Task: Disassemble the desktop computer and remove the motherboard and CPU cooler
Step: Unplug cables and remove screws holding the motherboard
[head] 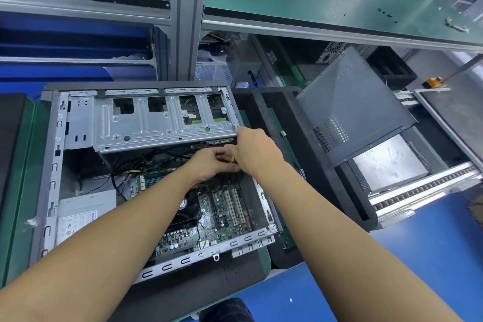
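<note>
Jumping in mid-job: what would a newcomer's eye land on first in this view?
The left hand and right hand meet close together over the middle of the open computer case, the right gripping a yellow item. Below them lies the green motherboard with its black CPU cooler, just beneath the silver drive cage. A grey metal cover leans at the right.

The open computer case [55, 157] lies on its side on a mat [209, 282] before us. Inside, the drive cage [162, 123] spans the far end, the power supply [86, 213] sits near left, and the motherboard [227, 214] sits near right with the CPU cooler [189, 208] on it. Our left hand [206, 167] and right hand [254, 150] meet over the motherboard, just before the cage. A side panel [352, 107] rests tilted to the case's right.
</note>
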Tool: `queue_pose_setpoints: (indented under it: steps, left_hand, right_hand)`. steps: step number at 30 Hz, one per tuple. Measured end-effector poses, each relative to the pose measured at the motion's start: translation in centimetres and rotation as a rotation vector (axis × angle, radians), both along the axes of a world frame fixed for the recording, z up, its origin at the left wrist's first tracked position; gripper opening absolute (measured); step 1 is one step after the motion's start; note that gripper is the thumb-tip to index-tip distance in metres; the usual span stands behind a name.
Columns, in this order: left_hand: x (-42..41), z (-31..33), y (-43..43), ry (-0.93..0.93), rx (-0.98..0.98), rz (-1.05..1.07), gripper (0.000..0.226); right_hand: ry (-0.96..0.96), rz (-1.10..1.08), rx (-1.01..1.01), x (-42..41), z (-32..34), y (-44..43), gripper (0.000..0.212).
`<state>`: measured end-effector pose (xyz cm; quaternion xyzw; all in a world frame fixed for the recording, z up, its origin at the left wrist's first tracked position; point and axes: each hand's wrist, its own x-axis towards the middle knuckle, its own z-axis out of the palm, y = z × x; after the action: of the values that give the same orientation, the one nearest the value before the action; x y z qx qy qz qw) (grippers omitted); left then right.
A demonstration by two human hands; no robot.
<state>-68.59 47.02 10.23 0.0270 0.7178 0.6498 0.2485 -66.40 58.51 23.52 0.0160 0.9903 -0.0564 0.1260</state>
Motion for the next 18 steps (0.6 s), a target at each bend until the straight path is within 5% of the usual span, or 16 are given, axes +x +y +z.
queue_pose_setpoints:
  steps: [4, 12, 18]
  left_hand:
    - [-0.17, -0.20, -0.71, -0.125, 0.105, -0.023, 0.028]
    - [-0.08, 0.01, -0.49, -0.060, 0.013, -0.003, 0.028]
    - [-0.03, -0.14, -0.55, -0.056, 0.006, -0.015, 0.031]
  right_hand:
    - [-0.036, 0.080, -0.017, -0.28, 0.28, -0.13, 0.020]
    - [-0.062, 0.071, -0.116, -0.40, 0.68, -0.01, 0.021]
    - [-0.009, 0.058, 0.005, -0.28, 0.01, -0.24, 0.022]
